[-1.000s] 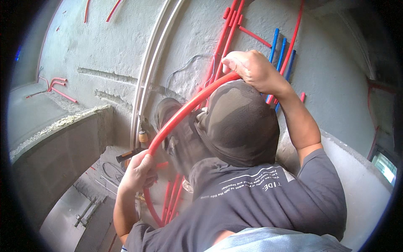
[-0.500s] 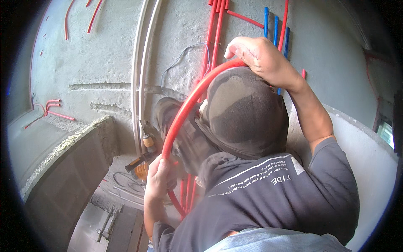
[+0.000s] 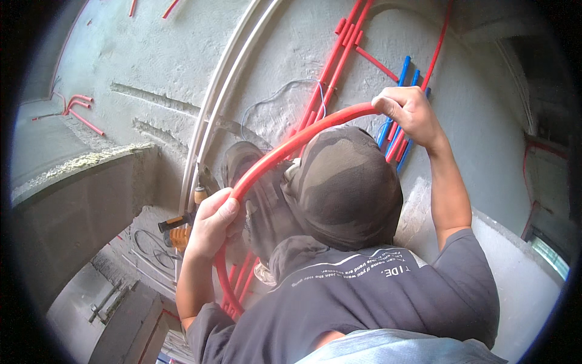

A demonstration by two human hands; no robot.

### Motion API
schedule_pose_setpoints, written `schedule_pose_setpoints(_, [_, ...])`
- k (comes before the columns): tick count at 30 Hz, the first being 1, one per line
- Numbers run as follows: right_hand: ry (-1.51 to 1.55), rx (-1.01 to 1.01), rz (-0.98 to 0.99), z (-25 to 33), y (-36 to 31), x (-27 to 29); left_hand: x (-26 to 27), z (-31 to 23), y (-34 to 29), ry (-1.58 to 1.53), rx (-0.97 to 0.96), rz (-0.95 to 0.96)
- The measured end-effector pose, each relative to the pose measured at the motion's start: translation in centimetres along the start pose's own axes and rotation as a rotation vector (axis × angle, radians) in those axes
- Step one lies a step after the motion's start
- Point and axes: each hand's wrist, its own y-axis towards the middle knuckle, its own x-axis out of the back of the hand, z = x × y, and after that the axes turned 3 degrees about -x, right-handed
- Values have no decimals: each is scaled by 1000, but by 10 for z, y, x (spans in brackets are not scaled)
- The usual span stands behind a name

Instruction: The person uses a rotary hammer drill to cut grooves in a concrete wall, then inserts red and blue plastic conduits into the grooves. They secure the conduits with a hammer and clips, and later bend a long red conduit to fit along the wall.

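A red plastic conduit pipe [image 3: 303,137] arches over my raised knee [image 3: 347,185] in patterned dark trousers. My left hand [image 3: 213,221] is closed around the pipe left of the knee; below it, the pipe curves down toward the floor. On the far right of the knee, my right hand [image 3: 414,115] grips the pipe's upper end, fingers curled over it. The middle of the pipe lies close to the far side of the knee. More red pipes [image 3: 244,276] lie on the floor beneath my left arm.
Red pipes [image 3: 330,73], short blue pipes [image 3: 406,70] and two white pipes [image 3: 218,91] run along the grey wall ahead. An orange power tool [image 3: 177,236] and a wooden-handled tool [image 3: 200,194] lie left of my leg. A rough-edged low wall [image 3: 91,194] stands at the left.
My left hand has shifted left and up in the picture, my right hand right and down. The arc over the knee looks flatter. The whole view has also tilted.
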Motion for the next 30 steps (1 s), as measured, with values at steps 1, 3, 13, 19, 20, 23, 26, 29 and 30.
schedule_pose_setpoints(1, [2, 10, -45, 8, -6, -5, 1, 7, -4, 14, -31, -13])
schedule_pose_setpoints(3, [-30, 3, -124, 19, -17, -9, 0, 14, -9, 25, -56, -35])
schedule_pose_setpoints(13, [-28, -234, -377, 40, -60, -21, -13, 23, 7, -30, -63, 1])
schedule_pose_setpoints(19, [-50, -239, -405, 34, -68, -27, -12, 23, 12, -140, -63, -15])
schedule_pose_setpoints(20, [-28, -235, -401, 31, -65, -21, -15, 17, 17, -134, -57, -14])
schedule_pose_setpoints(23, [8, -256, -427, 21, -66, -12, -30, -10, 31, -111, 9, 4])
schedule_pose_setpoints(26, [-92, -369, -390, 20, -76, -2, -40, -24, 39, -141, 61, 39])
schedule_pose_setpoints(29, [-108, -349, -443, 28, -93, -17, -39, -24, 36, -157, 65, 70])
schedule_pose_setpoints(30, [-91, -342, -462, 30, -99, -23, -38, -22, 34, -180, 56, 69])
